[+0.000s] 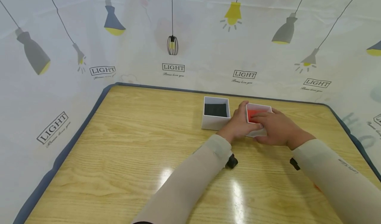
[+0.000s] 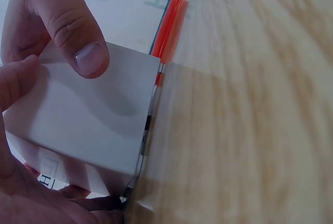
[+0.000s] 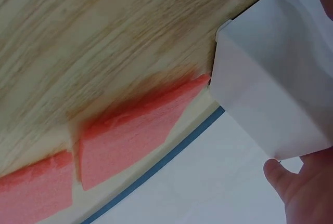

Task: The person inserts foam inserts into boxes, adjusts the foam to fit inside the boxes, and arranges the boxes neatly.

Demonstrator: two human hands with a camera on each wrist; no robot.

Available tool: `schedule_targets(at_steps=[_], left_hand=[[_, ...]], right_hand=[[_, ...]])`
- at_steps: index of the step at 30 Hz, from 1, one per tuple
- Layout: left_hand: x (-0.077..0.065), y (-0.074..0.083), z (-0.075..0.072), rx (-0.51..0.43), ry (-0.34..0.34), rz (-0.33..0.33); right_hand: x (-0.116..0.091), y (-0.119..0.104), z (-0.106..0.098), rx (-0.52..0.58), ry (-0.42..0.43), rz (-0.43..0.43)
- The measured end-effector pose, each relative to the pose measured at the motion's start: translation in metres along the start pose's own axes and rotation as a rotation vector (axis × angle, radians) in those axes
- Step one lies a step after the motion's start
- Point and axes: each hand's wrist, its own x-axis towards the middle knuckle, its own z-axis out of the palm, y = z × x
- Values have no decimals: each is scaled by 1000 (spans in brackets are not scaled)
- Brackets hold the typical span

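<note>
A white open-topped box [image 1: 256,132] with a red lining or sheet [image 1: 252,113] inside stands between both hands. My left hand [image 1: 238,123] grips its left side, the thumb across the front. From the right, my right hand [image 1: 278,128] reaches over the rim, fingers above the red sheet and thumb against the front wall. In the left wrist view the right thumb [image 2: 78,34] lies on the smooth white face of the box [image 2: 93,109]. The right wrist view has the box's outer sides [image 3: 265,73] with fingertips [image 3: 277,174] at one corner. The fingertips inside are partly hidden.
Left of the hands stands a second white box [image 1: 215,123] with a dark insert [image 1: 215,110]. Two red, soft-looking strips [image 3: 130,130] lie on the wooden table [image 1: 134,144] near its right edge. A printed white curtain [image 1: 202,52] surrounds the table.
</note>
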Motion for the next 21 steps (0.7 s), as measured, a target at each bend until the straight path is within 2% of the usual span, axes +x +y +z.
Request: schedule_targets(at_steps=[4,8,16,21], left_hand=[[-1,1,1,4,6,-15],[-2,3,1,-4,6,-17],[-5,5,0,-15,5,-35],[-2,5,1,-12,9,-52]], right_hand=[[-3,0,-2,40,36,15],[-11,0,-9,140,99,66],[-42,0,-29,313,219,235],[-63,4,-35,381,328,260]])
